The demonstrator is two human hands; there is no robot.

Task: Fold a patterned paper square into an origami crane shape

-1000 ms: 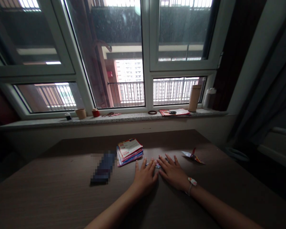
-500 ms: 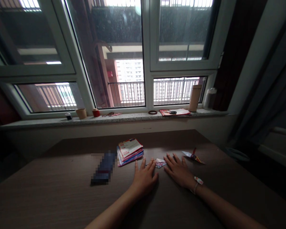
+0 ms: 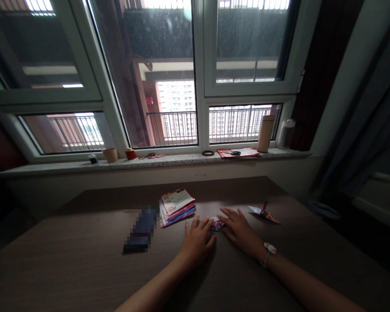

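Note:
Both my hands lie flat on the dark wooden table (image 3: 84,260). My left hand (image 3: 196,242) has its fingers stretched forward, the tips at a small colourful folded paper (image 3: 217,224). My right hand (image 3: 238,232) rests just to the right of it, fingers spread, with its index finger touching the same paper. A band with a small charm is on my right wrist. Most of the small paper is covered by the fingers.
A stack of coloured leaflets (image 3: 176,205) lies beyond my left hand, with a dark blurred object (image 3: 141,229) to its left. A folded paper crane (image 3: 264,214) sits right of my right hand. The windowsill (image 3: 182,161) carries cups, papers and a tall flask (image 3: 265,133).
My right hand slid to the right, uncovering the small paper, then came back left so its fingers touch the paper again. My left hand stayed almost still.

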